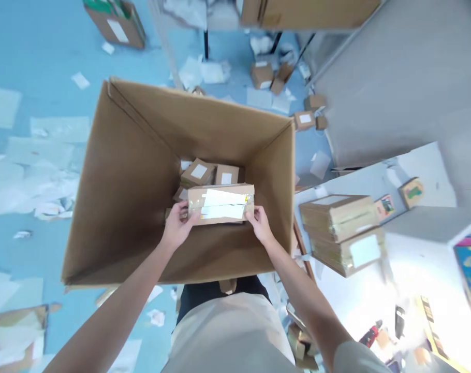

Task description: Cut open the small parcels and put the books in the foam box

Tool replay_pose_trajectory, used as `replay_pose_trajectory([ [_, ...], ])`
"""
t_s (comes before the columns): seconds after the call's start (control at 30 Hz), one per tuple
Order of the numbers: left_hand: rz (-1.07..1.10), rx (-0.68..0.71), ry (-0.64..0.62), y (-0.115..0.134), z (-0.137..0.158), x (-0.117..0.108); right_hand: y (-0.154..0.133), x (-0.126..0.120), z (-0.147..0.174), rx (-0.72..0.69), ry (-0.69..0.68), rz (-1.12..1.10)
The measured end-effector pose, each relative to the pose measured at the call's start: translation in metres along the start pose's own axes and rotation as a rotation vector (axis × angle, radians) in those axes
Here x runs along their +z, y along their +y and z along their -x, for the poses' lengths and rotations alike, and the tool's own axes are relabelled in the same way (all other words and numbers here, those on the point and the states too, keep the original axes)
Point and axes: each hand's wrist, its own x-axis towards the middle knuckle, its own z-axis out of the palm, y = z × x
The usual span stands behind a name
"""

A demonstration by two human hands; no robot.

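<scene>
Between my two hands is a taped cardboard box [194, 199] with white labels on its upper face, held inside a large open carton [127, 207]. My left hand [177, 224] grips its left end, thumb on the top face. On the right end, my right hand [260, 223] closes in the same way. Beneath and behind the held box, several smaller labelled boxes [226, 175] lie at the carton's bottom. Its underside is hidden, so I cannot tell whether it touches them.
Two stacked taped boxes [338, 220] sit on the white table [406, 254] at right, with tools near its front. Paper scraps [53, 189] litter the blue floor. A shelf with cardboard [317, 13] stands beyond the carton, and an open box [119, 28] lies far left.
</scene>
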Motion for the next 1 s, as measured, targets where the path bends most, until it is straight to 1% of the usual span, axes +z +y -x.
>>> replay_pose_trajectory([
  [0.07, 0.049, 0.089, 0.036, 0.038, 0.046, 0.008, -0.025, -0.032, 0.040, -0.120, 0.001, -0.047],
  [0.13, 0.053, 0.163, 0.103, 0.068, 0.096, 0.018, -0.042, -0.066, 0.083, -0.219, -0.005, -0.068],
  [0.2, 0.044, 0.237, 0.158, 0.092, 0.146, 0.031, -0.051, -0.103, 0.127, -0.314, -0.010, -0.067],
  [0.27, 0.033, 0.300, 0.148, 0.109, 0.193, 0.047, -0.053, -0.142, 0.170, -0.401, -0.002, -0.043],
  [0.33, 0.009, 0.340, 0.087, 0.121, 0.232, 0.066, -0.048, -0.181, 0.211, -0.484, 0.030, 0.000],
  [0.4, -0.028, 0.372, 0.015, 0.131, 0.263, 0.091, -0.038, -0.221, 0.248, -0.555, 0.102, 0.047],
  [0.47, -0.078, 0.396, -0.090, 0.140, 0.283, 0.122, -0.020, -0.258, 0.282, -0.577, 0.203, 0.056],
  [0.57, -0.173, 0.440, -0.326, 0.153, 0.299, 0.182, 0.017, -0.301, 0.328, -0.518, 0.382, -0.028],
  [0.67, -0.296, 0.506, -0.593, 0.158, 0.307, 0.254, 0.062, -0.325, 0.367, -0.419, 0.587, -0.123],
  [0.73, -0.365, 0.542, -0.742, 0.155, 0.309, 0.300, 0.089, -0.329, 0.387, -0.331, 0.718, -0.174],
  [0.8, -0.402, 0.562, -0.852, 0.148, 0.309, 0.340, 0.112, -0.327, 0.400, -0.234, 0.823, -0.233],
  [0.9, -0.463, 0.602, -0.968, 0.134, 0.305, 0.388, 0.135, -0.320, 0.403, -0.109, 0.920, -0.354],
  [1.0, -0.518, 0.655, -1.030, 0.121, 0.296, 0.423, 0.148, -0.314, 0.392, -0.049, 1.012, -0.482],
])
